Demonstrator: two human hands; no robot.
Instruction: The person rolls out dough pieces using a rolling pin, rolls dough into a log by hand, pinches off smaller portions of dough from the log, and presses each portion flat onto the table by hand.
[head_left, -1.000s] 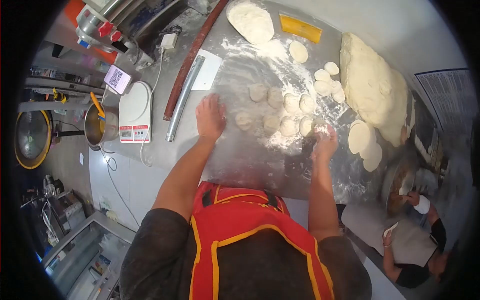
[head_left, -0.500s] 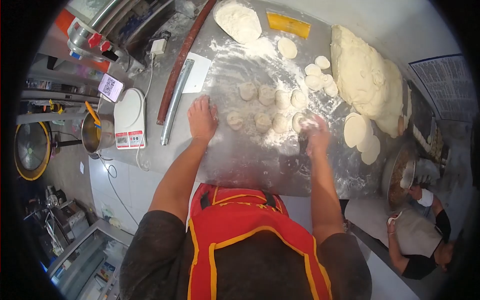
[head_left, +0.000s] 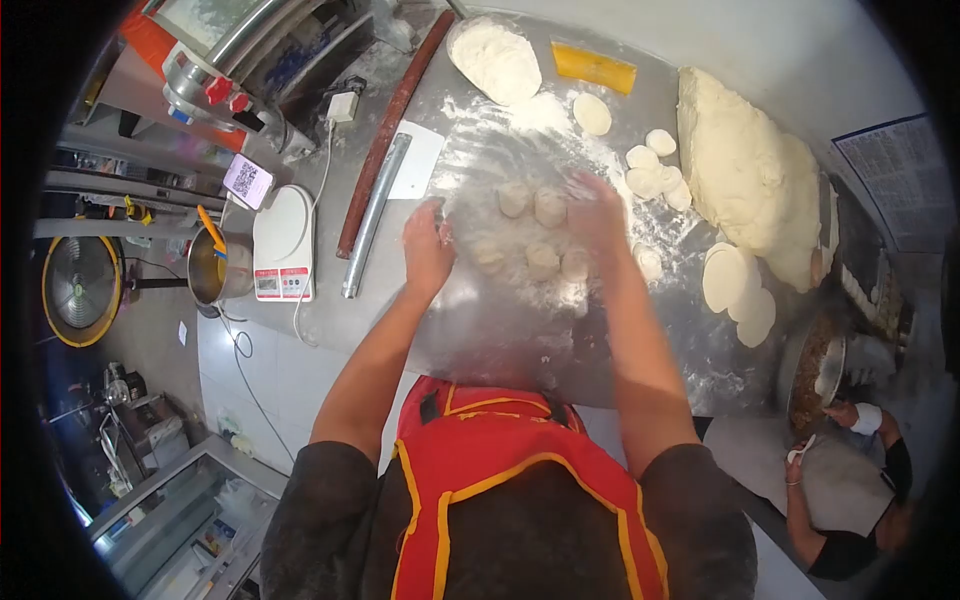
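My left hand is over the grey worktop, left of the small dough pieces, its fingers bent; whether it holds anything is hidden. My right hand is smeared by motion over the right end of the dough rows and hides some pieces. Between my hands lie several floured dough pieces, among them one in the back row and one in the front row. Another dough piece lies just right of my right forearm. White flour is spread behind them.
Large dough, flat dough rounds and a yellow scraper lie right and back. Left are a red-brown rod, a metal rod and a scale. A co-worker's hands are near a pan at far right.
My right hand has moved left and away from me, over the dough rows. One dough piece now shows right of my forearm. My left hand's fingers have drawn in. The whole view has shifted slightly.
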